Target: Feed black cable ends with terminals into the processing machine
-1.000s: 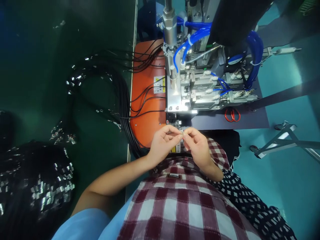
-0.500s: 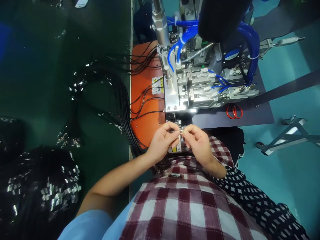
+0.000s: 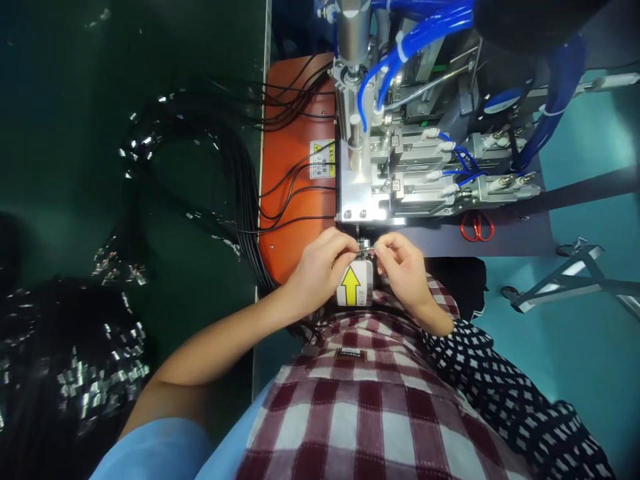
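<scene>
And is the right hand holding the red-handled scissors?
No, the red-handled scissors lie on the dark tabletop, apart from the right hand.

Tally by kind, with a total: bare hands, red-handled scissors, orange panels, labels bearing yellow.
Bare left hand and bare right hand: 2
Scissors with red loop handles: 1
Flat orange panel: 1
White yellow-arrow label and white-and-yellow printed label: 2
Total: 6

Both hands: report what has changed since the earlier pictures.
The left hand and right hand have moved forward, slightly nearer the machine, and apart at the fingertips; a thin piece now shows between them. The yellow-arrow label, mostly covered before, is now exposed. No release is visible. The red scissor handles and black cables stayed put.
</scene>
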`<state>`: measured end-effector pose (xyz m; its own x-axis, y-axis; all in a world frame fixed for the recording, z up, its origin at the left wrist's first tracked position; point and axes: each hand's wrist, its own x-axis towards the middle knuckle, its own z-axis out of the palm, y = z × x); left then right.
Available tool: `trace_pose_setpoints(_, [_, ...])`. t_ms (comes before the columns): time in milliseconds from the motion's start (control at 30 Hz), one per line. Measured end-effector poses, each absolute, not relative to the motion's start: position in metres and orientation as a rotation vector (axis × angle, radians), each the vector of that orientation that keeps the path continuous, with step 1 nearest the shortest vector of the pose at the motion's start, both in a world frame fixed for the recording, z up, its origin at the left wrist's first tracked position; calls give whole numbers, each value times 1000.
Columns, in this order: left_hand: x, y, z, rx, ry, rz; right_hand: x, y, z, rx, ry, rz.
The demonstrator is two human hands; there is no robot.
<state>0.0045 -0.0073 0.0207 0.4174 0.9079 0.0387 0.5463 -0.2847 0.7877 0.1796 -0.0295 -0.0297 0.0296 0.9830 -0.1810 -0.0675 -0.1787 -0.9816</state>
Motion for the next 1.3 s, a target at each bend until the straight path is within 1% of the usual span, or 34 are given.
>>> trace_pose_setpoints(100, [4, -3, 13, 2143, 1234, 697, 178, -23, -33, -1327, -1028, 1373])
trace_pose_setpoints(267, [1, -2, 2, 2201, 1297, 669, 177, -21, -34, -1352, -1027, 1387])
trace_pose_setpoints(467, [-4, -2, -8, 2355, 1199, 694, 179, -20, -33, -1417, -1018, 1405])
trace_pose_setpoints(867, [-8, -1, -7, 2494, 1221, 418, 180, -20, -33, -1451, -1010, 1410])
trace_pose_setpoints(1300, [-6, -2, -6, 2527, 1229, 382, 178, -21, -32, -1469, -997, 1411])
